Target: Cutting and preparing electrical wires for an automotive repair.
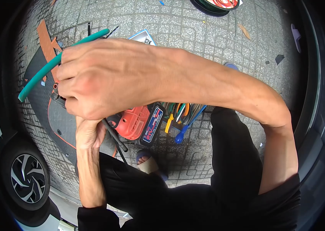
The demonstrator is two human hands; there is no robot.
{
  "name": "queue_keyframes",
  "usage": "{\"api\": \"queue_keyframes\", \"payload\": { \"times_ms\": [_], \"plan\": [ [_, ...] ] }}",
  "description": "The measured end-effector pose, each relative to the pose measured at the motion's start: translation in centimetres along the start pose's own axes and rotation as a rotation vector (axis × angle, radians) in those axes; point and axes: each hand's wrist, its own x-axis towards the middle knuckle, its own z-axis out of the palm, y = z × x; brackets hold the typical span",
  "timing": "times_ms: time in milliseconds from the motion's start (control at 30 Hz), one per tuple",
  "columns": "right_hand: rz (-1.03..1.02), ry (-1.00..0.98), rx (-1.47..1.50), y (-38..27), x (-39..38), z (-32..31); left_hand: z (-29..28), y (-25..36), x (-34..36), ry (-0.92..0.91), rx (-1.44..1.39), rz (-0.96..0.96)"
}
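My right hand [97,79] reaches in from the right with its back up and its fingers curled closed; whatever they grip is hidden beneath. Directly under it, my left hand [89,133] is closed too, its fingertips mostly covered. A bent teal tube [41,77] passes behind the knuckles of my right hand and comes out beyond it. Beside those knuckles shows a dark fitting with a copper-coloured end [56,86]. Dark rods or hoses [114,136] stick out next to my left wrist. A red power tool [133,123] with a black battery lies just right of my hands.
A blue-handled screwdriver [180,137] and a yellow-handled tool [169,124] lie near a blue-edged box [143,36]. A grey mat [60,123] and brown strip [46,40] are at left. A car wheel [28,178], a round spool [212,7] and a purple slipper [295,37] surround the paving.
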Motion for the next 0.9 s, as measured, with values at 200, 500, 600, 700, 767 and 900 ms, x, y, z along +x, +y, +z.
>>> {"api": "queue_keyframes", "payload": {
  "times_ms": [200, 500, 600, 700, 767, 900],
  "plan": [
    [0.737, 0.316, -0.135, 0.8, -8.1, -4.0, 1.8, 2.6, 0.3, -0.057, -0.184, 0.107],
    [2.540, -0.298, 0.926, -13.1, -27.8, -3.8, -0.5, 3.8, 1.6, -0.124, -0.515, 0.219],
    [2.388, 0.212, 1.011, -13.8, -30.8, -0.2, 0.6, 4.2, 2.2, -0.096, -0.631, 0.201],
    [2.340, 0.347, 0.873, -14.5, -29.7, 1.0, 0.8, 4.3, 2.5, -0.097, -0.710, 0.208],
    [2.324, 0.410, 0.921, -14.8, -32.2, 0.5, 2.5, 4.2, 3.4, -0.104, -0.739, 0.214],
    [2.246, 0.399, 0.828, -14.5, -31.3, -0.3, 2.4, 4.1, 4.2, -0.175, -0.842, 0.154]
  ]
}}
